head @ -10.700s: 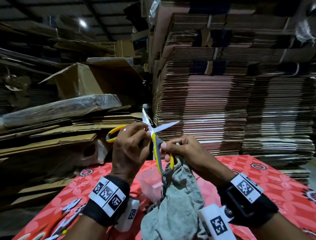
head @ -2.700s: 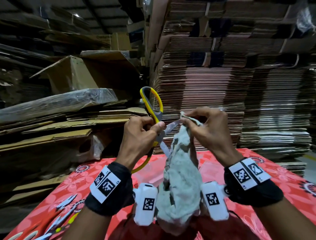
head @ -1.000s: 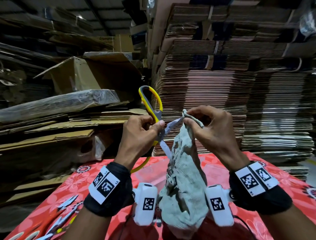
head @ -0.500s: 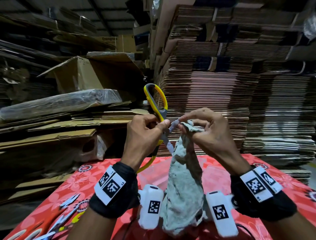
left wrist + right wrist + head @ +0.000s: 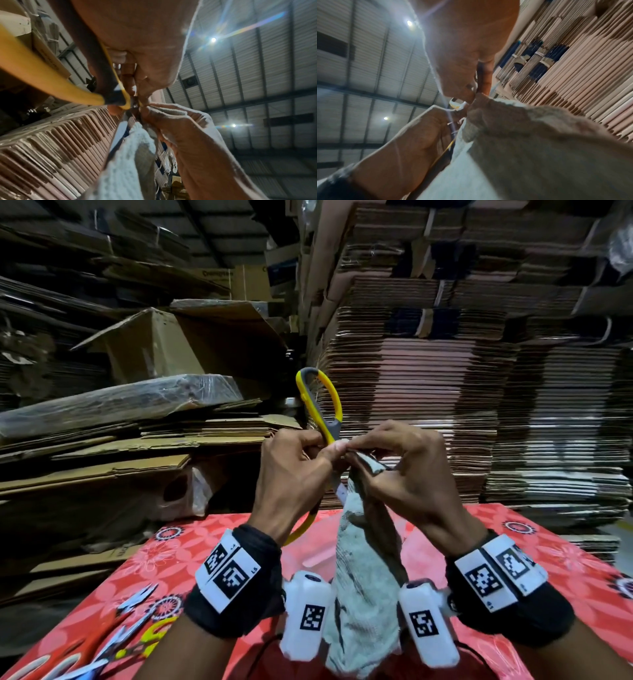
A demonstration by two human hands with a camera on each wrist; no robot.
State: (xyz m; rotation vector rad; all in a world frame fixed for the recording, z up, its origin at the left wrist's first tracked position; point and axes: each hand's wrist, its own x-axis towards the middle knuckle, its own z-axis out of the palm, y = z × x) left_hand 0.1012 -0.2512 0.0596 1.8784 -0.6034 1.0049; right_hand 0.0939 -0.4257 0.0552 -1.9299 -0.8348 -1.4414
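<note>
Yellow-and-grey scissors (image 5: 322, 405) are held up in front of me with one handle loop pointing upward. My left hand (image 5: 294, 470) grips them near the pivot, and the second yellow handle runs down behind the wrist. My right hand (image 5: 400, 470) pinches the top of a grey-white cloth (image 5: 366, 583) against the blades close to the pivot. The cloth hangs down between my wrists over the red table (image 5: 565, 573). In the left wrist view the yellow handle (image 5: 51, 83) and a blade (image 5: 118, 135) lie beside the cloth (image 5: 126, 162). The right wrist view shows the cloth (image 5: 539, 155) filling the lower right.
Tall stacks of flattened cardboard (image 5: 479, 405) stand behind the table, with loose boxes (image 5: 154, 350) piled at the left. Other scissors and small tools (image 5: 126, 631) lie on the red floral tablecloth at the lower left. A clear plastic bag (image 5: 318, 553) lies under the hanging cloth.
Earlier the scissors stood blades-up and open; they have since been turned handle-up. In the last second my right hand has moved the cloth along the blade toward the pivot, so both hands now meet.
</note>
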